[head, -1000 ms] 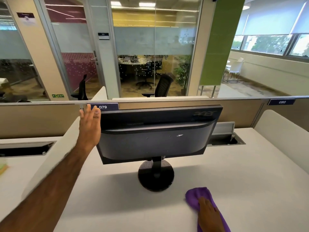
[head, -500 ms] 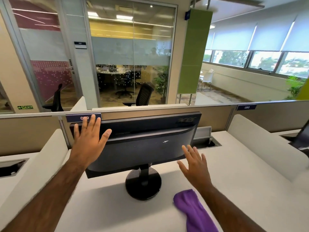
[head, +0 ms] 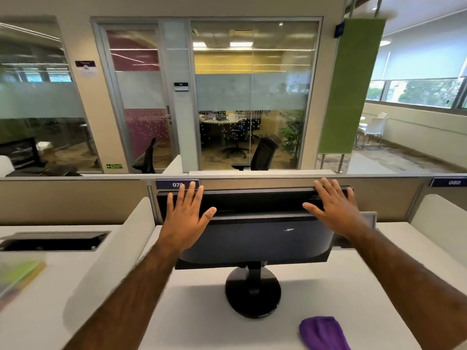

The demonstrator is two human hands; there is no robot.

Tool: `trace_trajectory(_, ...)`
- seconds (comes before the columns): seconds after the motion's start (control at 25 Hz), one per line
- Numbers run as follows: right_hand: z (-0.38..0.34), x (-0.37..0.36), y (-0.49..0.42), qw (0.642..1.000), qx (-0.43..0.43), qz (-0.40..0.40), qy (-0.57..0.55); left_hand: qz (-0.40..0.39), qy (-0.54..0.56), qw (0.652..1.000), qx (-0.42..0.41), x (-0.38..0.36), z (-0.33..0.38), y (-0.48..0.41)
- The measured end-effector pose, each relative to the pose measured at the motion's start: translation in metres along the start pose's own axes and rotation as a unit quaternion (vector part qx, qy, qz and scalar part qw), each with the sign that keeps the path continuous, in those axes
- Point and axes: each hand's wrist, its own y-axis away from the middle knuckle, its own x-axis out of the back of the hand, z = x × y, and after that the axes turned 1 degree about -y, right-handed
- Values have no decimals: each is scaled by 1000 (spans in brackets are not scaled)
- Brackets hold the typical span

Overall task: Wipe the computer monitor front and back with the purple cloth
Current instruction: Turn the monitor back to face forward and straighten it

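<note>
The black computer monitor [head: 255, 238] stands on a round base [head: 253, 291] with its back side facing me. My left hand [head: 185, 218] lies flat with spread fingers over the monitor's upper left corner. My right hand [head: 333, 208] is spread the same way over the upper right corner. Neither hand holds anything. The purple cloth [head: 322, 333] lies bunched on the white desk [head: 328, 286] near the bottom edge, right of the base and apart from both hands.
A beige partition [head: 75, 200] with tag 079 runs right behind the monitor. White side dividers [head: 113, 248] flank the desk. A cable tray opening [head: 53, 241] and coloured papers [head: 17, 276] are on the neighbouring desk at left. Glass-walled rooms lie beyond.
My right hand left the purple cloth on the desk and rose to the monitor's upper right corner. My left hand stayed at the upper left corner. The camera view shifted.
</note>
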Motion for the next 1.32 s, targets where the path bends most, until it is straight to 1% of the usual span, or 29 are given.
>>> trace_trajectory(0.36, -1, -6, 9, 998, 12, 54, 25, 0, -15, 1000, -1, -7, -6, -2)
trace_trajectory(0.52, -4, -5, 23, 998, 7, 58, 30, -16, -1, 1000, -5, -5, -11, -7)
trace_trajectory(0.64, -11, -2, 34, 998, 1, 57, 30, -43, 18, 999, 9, -3, -11, -15)
trace_trajectory(0.72, -14, -1, 41, 998, -5, 58, 30, -65, 26, 997, 36, 1, -2, -21)
trace_trajectory(0.84, -15, -1, 50, 997, -14, 63, 38, -67, 40, 995, 66, 5, 24, -26)
trace_trajectory(1.0, -20, -3, 58, 996, -22, 67, 63, -56, 45, 997, 40, 0, 73, -30)
trace_trajectory(1.08, -23, -2, 61, 995, -27, 65, 66, -54, 58, 995, 53, -3, 89, -35)
trace_trajectory(1.2, -28, 2, 64, 995, -30, 60, 69, -49, 64, 994, 70, -7, 92, -44)
trace_trajectory(1.32, -33, 7, 69, 994, -28, 63, 87, -51, 63, 995, 56, -10, 85, -52)
